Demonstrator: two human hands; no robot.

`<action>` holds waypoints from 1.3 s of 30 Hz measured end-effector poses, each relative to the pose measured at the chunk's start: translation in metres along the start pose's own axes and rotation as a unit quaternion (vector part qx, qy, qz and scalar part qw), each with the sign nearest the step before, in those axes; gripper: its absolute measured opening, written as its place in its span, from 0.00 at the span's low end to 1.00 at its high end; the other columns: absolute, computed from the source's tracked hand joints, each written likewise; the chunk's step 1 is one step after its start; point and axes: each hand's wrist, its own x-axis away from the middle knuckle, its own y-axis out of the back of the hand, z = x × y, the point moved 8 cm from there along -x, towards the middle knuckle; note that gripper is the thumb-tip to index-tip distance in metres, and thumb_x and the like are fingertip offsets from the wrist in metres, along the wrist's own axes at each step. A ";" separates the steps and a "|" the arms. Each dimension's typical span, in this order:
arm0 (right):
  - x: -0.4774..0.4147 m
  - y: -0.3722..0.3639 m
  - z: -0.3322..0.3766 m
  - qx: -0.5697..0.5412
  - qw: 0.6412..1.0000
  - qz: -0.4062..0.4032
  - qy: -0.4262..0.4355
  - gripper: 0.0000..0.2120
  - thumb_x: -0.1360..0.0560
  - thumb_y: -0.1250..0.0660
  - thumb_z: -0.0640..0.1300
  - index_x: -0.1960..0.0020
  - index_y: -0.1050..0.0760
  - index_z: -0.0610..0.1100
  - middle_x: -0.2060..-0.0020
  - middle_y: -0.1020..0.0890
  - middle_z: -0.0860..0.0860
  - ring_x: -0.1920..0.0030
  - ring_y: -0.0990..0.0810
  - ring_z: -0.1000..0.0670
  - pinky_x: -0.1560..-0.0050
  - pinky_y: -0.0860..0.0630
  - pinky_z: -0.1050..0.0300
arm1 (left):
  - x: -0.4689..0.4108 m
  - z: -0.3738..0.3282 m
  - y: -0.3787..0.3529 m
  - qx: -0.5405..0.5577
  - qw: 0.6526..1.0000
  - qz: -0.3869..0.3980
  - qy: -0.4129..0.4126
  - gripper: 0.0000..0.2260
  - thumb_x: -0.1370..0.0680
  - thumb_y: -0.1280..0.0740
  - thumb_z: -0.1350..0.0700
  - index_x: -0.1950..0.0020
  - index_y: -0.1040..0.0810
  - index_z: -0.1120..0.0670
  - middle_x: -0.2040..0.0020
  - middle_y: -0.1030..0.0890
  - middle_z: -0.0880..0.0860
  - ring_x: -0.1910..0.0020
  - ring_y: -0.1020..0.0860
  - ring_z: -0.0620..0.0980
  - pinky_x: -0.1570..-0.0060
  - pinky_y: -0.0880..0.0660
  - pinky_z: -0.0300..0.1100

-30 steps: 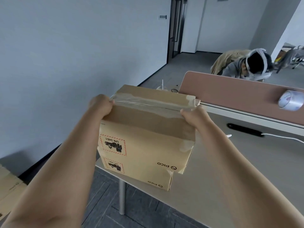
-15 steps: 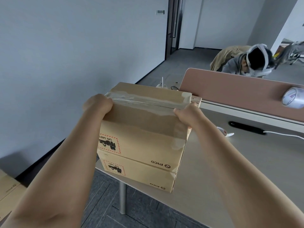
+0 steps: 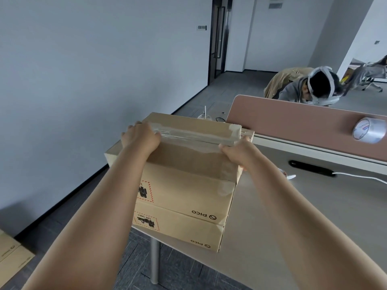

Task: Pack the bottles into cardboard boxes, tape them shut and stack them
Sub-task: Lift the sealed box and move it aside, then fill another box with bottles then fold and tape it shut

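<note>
Head view, single entry. Upper box [image 3: 184, 185]: brown cardboard carton, closed, printed PICO with a red dashed label on its near face, set squarely on top of the lower box [image 3: 178, 231]. The lower box is a like carton with the same print, standing at the left end of the surface [image 3: 293, 216], close along its near edge. Tape strip [image 3: 194, 136]: clear, wrinkled, running the length of the upper box's top seam and folded down over its right end. Left grip [image 3: 142, 136]: released, palm down on the left end of the upper box's top, fingers spread over the start of the tape strip. Right grip [image 3: 236, 153]: grasping the right end of the upper box, thumb on top by the seam, fingers wrapped over the right edge and out of sight. Partition [image 3: 293, 122]: pinkish-brown panel along the far edge of the surface. Tape roll [image 3: 369, 130]: clear, at the right of the partition; what it rests on cannot be told. Cable slot [image 3: 312, 168]: black, oblong, near the far edge, with a white cable [image 3: 360, 176] leading right. Second person [image 3: 303, 91]: behind the partition, bent forward. Floor cartons [image 3: 10, 260]: cardboard, at the lower left, well apart from the surface.
</note>
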 end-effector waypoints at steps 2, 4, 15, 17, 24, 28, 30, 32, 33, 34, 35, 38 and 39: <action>0.001 0.012 0.000 0.000 0.999 -0.027 0.030 0.35 0.23 0.40 0.57 0.27 0.49 0.37 0.36 0.27 0.40 0.38 0.27 0.39 0.44 0.30 0.51 | 0.009 -0.028 0.003 0.005 0.999 -0.013 -0.047 0.21 0.22 0.41 0.48 0.32 0.32 0.57 0.34 0.29 0.58 0.34 0.32 0.59 0.41 0.33 0.51; -0.002 0.021 -0.003 -0.015 0.998 -0.041 0.049 0.34 0.22 0.41 0.55 0.27 0.49 0.37 0.37 0.25 0.40 0.38 0.26 0.39 0.43 0.30 0.50 | 0.020 -0.057 0.002 0.036 0.996 -0.011 -0.085 0.20 0.22 0.41 0.48 0.33 0.32 0.56 0.34 0.28 0.58 0.35 0.31 0.58 0.44 0.31 0.50; -0.071 0.078 -0.080 -0.063 0.992 -0.073 0.080 0.22 0.22 0.42 0.44 0.29 0.39 0.39 0.38 0.25 0.41 0.42 0.26 0.42 0.54 0.35 0.57 | 0.105 -0.251 -0.008 0.132 0.961 -0.072 -0.232 0.16 0.20 0.44 0.51 0.34 0.32 0.54 0.37 0.27 0.54 0.39 0.29 0.55 0.47 0.30 0.47; -0.094 0.088 -0.103 -0.075 0.992 -0.062 0.074 0.22 0.22 0.43 0.42 0.28 0.39 0.41 0.39 0.24 0.42 0.50 0.27 0.45 0.58 0.37 0.59 | 0.104 -0.282 -0.033 0.105 0.968 -0.053 -0.221 0.15 0.19 0.45 0.53 0.33 0.33 0.54 0.36 0.28 0.54 0.39 0.29 0.55 0.48 0.32 0.46; -0.173 0.104 -0.171 -0.093 0.994 0.029 0.056 0.22 0.24 0.42 0.42 0.30 0.36 0.45 0.40 0.23 0.44 0.47 0.23 0.44 0.52 0.30 0.57 | 0.042 -0.337 -0.153 0.019 0.984 0.118 -0.133 0.18 0.19 0.44 0.58 0.31 0.37 0.62 0.30 0.35 0.60 0.29 0.41 0.58 0.32 0.43 0.44; -0.202 0.098 -0.195 -0.101 0.990 0.080 0.065 0.19 0.24 0.42 0.42 0.33 0.33 0.46 0.39 0.23 0.45 0.44 0.21 0.43 0.42 0.26 0.53 | 0.000 -0.326 -0.216 0.002 0.982 0.184 -0.036 0.29 0.20 0.42 0.49 0.24 0.50 0.57 0.23 0.56 0.60 0.25 0.60 0.60 0.27 0.51 0.51; -0.212 0.092 -0.206 -0.107 0.986 0.105 0.068 0.18 0.24 0.42 0.42 0.34 0.32 0.46 0.40 0.22 0.45 0.43 0.21 0.43 0.42 0.26 0.50 | -0.012 -0.322 -0.238 -0.010 0.979 0.202 -0.007 0.31 0.20 0.43 0.46 0.24 0.54 0.55 0.24 0.60 0.60 0.26 0.63 0.60 0.28 0.52 0.54; -0.221 0.086 -0.216 -0.116 0.983 0.122 0.069 0.18 0.24 0.41 0.42 0.35 0.30 0.46 0.39 0.23 0.46 0.42 0.22 0.43 0.40 0.26 0.48 | -0.023 -0.317 -0.253 -0.018 0.978 0.207 0.019 0.32 0.20 0.45 0.44 0.23 0.57 0.54 0.24 0.61 0.58 0.26 0.65 0.61 0.28 0.53 0.56; -0.224 0.084 -0.220 -0.117 0.982 0.130 0.067 0.17 0.24 0.41 0.42 0.35 0.30 0.46 0.38 0.23 0.47 0.42 0.22 0.43 0.40 0.26 0.48 | -0.027 -0.314 -0.260 -0.021 0.978 0.206 0.032 0.32 0.20 0.46 0.44 0.23 0.58 0.53 0.24 0.62 0.57 0.26 0.65 0.61 0.28 0.54 0.57; -0.229 0.082 -0.225 -0.124 0.981 0.134 0.063 0.17 0.24 0.40 0.41 0.35 0.29 0.46 0.39 0.23 0.48 0.42 0.22 0.43 0.40 0.26 0.48 | -0.029 -0.313 -0.265 -0.023 0.978 0.203 0.043 0.30 0.20 0.47 0.44 0.23 0.58 0.53 0.23 0.62 0.56 0.27 0.65 0.62 0.29 0.54 0.58; -0.233 0.080 -0.230 -0.131 0.980 0.137 0.056 0.17 0.24 0.40 0.41 0.36 0.29 0.46 0.39 0.23 0.47 0.42 0.22 0.43 0.40 0.26 0.49 | -0.031 -0.311 -0.269 -0.025 0.978 0.200 0.052 0.29 0.19 0.48 0.45 0.23 0.57 0.52 0.23 0.61 0.55 0.26 0.64 0.62 0.29 0.54 0.60; -0.243 0.073 -0.239 -0.139 0.978 0.148 0.044 0.15 0.24 0.40 0.41 0.37 0.28 0.45 0.41 0.21 0.47 0.46 0.20 0.44 0.53 0.25 0.56 | -0.035 -0.305 -0.277 -0.006 0.979 0.192 0.072 0.24 0.18 0.53 0.48 0.23 0.56 0.51 0.23 0.58 0.51 0.25 0.62 0.61 0.31 0.51 0.64; -0.244 0.071 -0.239 -0.140 0.977 0.153 0.042 0.15 0.23 0.40 0.41 0.38 0.28 0.45 0.43 0.21 0.46 0.47 0.19 0.44 0.58 0.27 0.58 | -0.035 -0.304 -0.278 -0.010 0.980 0.188 0.069 0.24 0.18 0.53 0.49 0.23 0.55 0.51 0.22 0.57 0.51 0.25 0.61 0.60 0.32 0.50 0.65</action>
